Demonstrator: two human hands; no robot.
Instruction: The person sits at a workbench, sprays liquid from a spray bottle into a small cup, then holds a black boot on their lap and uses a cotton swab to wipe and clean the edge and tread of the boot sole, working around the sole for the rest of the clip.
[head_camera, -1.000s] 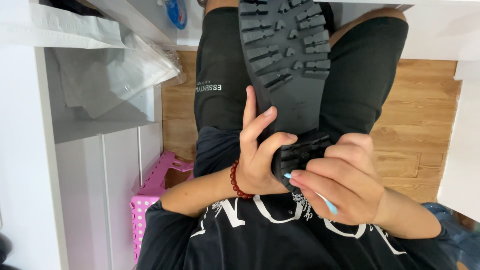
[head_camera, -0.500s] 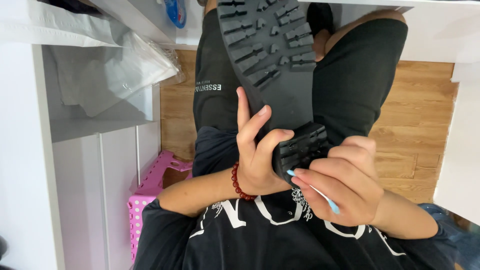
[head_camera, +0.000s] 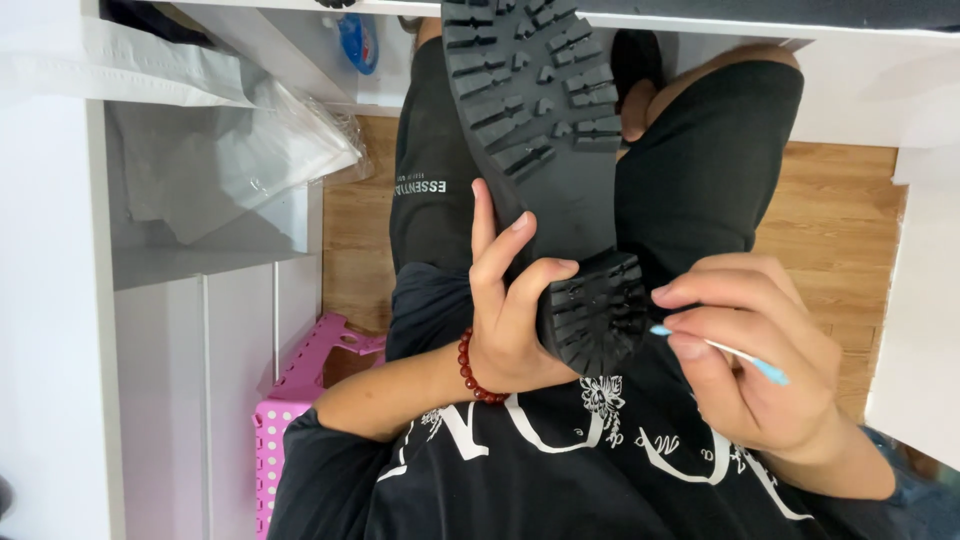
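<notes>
Fingers (head_camera: 520, 270) of my left hand (head_camera: 510, 320) curl around the heel of the black boot (head_camera: 545, 170), sole up, toe pointing away over my lap. My right hand (head_camera: 755, 360) pinches a thin blue-tipped swab (head_camera: 720, 350) beside the heel's treads. Further left stands a pink stool (head_camera: 300, 390) on the wooden floor (head_camera: 840, 230).

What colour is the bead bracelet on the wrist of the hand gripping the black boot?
Dark red beads, on the left hand's wrist; clearest in the head view.
</notes>
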